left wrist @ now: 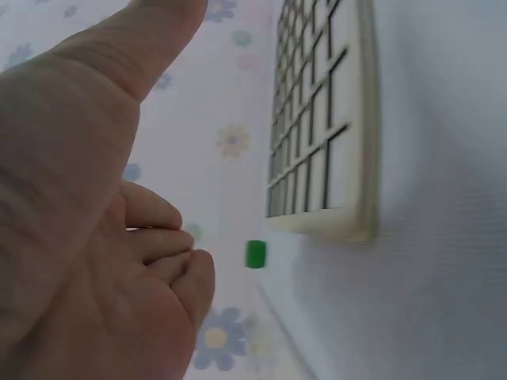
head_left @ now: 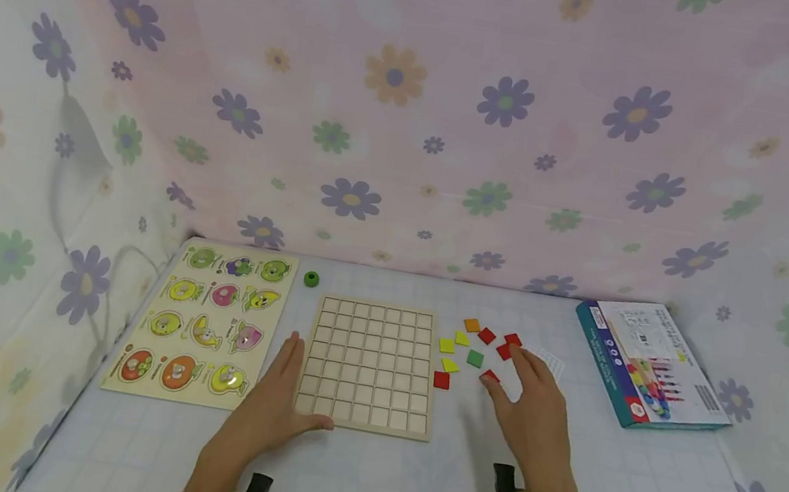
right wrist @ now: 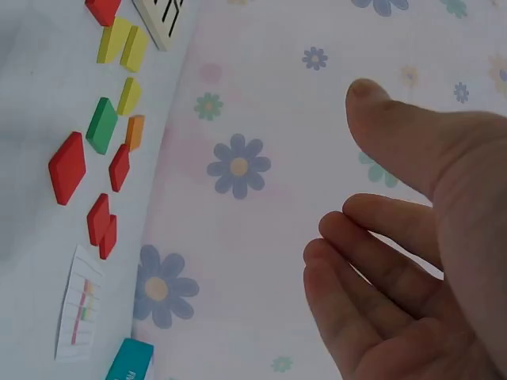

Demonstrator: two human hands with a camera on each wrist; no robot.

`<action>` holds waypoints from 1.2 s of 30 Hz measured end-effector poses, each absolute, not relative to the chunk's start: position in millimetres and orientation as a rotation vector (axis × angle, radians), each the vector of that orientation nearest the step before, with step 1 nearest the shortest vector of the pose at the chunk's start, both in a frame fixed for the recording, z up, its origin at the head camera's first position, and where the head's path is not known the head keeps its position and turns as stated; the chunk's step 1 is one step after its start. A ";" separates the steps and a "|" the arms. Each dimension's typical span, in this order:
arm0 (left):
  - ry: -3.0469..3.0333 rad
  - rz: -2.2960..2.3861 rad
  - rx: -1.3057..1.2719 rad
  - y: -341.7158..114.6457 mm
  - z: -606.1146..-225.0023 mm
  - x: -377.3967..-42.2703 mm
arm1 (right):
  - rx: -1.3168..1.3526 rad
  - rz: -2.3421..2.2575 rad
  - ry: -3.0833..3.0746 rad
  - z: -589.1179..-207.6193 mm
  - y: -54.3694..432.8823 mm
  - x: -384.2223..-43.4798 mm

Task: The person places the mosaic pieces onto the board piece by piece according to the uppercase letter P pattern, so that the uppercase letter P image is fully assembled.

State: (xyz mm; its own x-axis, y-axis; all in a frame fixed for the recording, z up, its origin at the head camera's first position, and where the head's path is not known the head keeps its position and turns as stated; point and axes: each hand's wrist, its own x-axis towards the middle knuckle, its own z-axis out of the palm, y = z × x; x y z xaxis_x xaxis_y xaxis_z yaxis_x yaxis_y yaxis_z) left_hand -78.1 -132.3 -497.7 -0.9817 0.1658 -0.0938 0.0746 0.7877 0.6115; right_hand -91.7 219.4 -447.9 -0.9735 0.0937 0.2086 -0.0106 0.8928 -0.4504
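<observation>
A wooden grid board [head_left: 370, 367] lies flat on the table, its squares bare. My left hand [head_left: 269, 407] is at the board's left edge with fingers extended and thumb spread; whether it touches the board I cannot tell. In the left wrist view, nothing sits in that palm. Over the loose tiles to the right of the board hovers my right hand [head_left: 536, 413], thumb apart from the fingers and holding nothing. Those tiles include several red ones [right wrist: 67, 168], a green tile [head_left: 474, 358], yellow pieces [head_left: 447, 345] and an orange tile [head_left: 472, 325].
A fruit puzzle board [head_left: 223, 331] lies at left, close to the grid board. Behind them stands a small green ring-shaped piece [head_left: 312, 278]. A printed card [right wrist: 78, 309] lies beyond the red tiles, partly behind my right hand. A boxed set [head_left: 653, 366] lies at far right.
</observation>
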 end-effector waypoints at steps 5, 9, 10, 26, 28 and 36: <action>2.797 1.025 0.202 -133.7 -516.4 -84.5 | -0.126 0.743 -2.805 -449.5 216.3 -96.7; 2.819 1.040 0.204 -134.5 -527.4 -86.9 | -0.158 0.786 -2.800 -452.8 216.7 -101.9; 2.824 1.041 0.199 -134.6 -529.7 -87.0 | -0.162 0.789 -2.799 -454.1 217.1 -103.3; 2.829 1.139 0.135 -131.7 -543.0 -87.5 | -0.123 0.804 -2.866 -474.0 227.3 -133.6; 2.815 1.144 0.125 -131.5 -543.4 -87.7 | -0.120 0.798 -2.885 -477.7 228.6 -138.2; 2.772 1.173 0.114 -129.5 -547.0 -86.9 | -0.080 0.838 -2.930 -491.8 230.1 -153.3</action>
